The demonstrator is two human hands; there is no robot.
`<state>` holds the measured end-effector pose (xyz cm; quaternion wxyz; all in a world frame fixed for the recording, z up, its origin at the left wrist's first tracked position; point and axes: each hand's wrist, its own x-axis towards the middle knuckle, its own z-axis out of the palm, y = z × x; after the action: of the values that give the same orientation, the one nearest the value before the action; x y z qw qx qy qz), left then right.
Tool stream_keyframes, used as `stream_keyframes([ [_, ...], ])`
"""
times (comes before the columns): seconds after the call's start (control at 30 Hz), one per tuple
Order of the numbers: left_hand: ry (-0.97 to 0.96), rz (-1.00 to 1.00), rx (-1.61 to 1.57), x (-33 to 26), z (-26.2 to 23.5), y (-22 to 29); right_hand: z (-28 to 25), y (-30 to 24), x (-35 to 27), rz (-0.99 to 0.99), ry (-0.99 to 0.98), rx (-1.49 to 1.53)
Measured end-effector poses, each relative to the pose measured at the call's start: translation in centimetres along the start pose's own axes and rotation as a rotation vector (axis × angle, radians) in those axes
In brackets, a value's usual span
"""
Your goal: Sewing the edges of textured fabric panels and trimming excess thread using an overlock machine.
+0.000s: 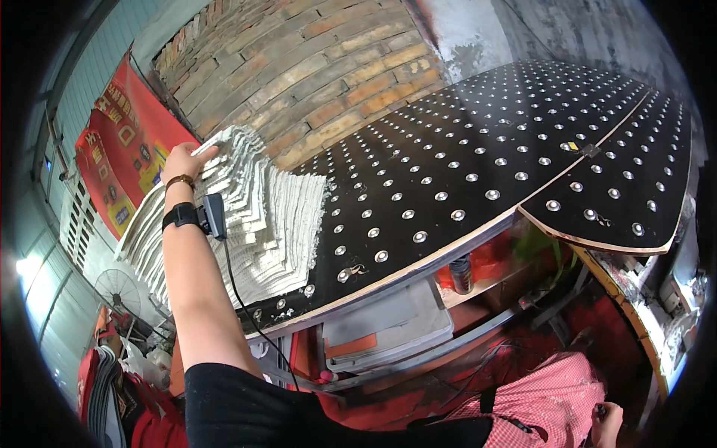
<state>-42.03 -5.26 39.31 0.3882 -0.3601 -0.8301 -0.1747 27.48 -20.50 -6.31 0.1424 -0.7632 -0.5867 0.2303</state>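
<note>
A thick stack of white, rough-edged cloth sheets (258, 239) lies in uneven, fanned layers on the left end of a black table top (396, 216) studded with shiny metal balls. My left hand (188, 162) reaches to the far left edge of this stack. Its thumb points right across the cloth and the fingers curl at the edge, partly hidden. At the lower right, beside pink checked fabric (549, 384), my right hand (608, 424) is closed around something small and dark. Most of that hand is cut off by the picture's rim.
Under the table top, a shelf holds grey flat panels (388, 332) and a dark bottle (461, 275). A hinged black side panel (612, 187) adjoins on the right. Behind stand a brick wall (314, 75) and a red banner (119, 142). A cable (250, 310) hangs from my left wrist device.
</note>
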Motion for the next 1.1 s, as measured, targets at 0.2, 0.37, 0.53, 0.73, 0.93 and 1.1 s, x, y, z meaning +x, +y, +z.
stream_keyframes([
  [0.2,-0.125,0.071,-0.506,3.6,0.5,-5.5,0.6,1.4,-0.5,0.026,-0.039,-0.015],
  [0.37,0.225,0.079,-0.269,4.5,0.4,-6.9,2.1,2.3,0.1,0.028,-0.087,0.008],
  [0.53,0.282,-0.177,-0.885,-2.3,6.4,10.3,0.6,-2.2,1.7,-0.393,0.216,0.328],
  [0.73,-0.630,-0.183,-2.029,-23.6,2.8,29.7,-3.9,-12.2,7.6,-0.593,0.177,0.690],
  [0.93,-0.989,0.385,-2.248,-39.1,-2.9,31.3,-4.2,-14.1,11.1,-0.263,0.374,1.111],
  [1.1,-0.369,-0.152,-1.783,-42.3,7.8,26.7,-3.8,-8.0,10.4,-0.094,0.452,1.473],
])
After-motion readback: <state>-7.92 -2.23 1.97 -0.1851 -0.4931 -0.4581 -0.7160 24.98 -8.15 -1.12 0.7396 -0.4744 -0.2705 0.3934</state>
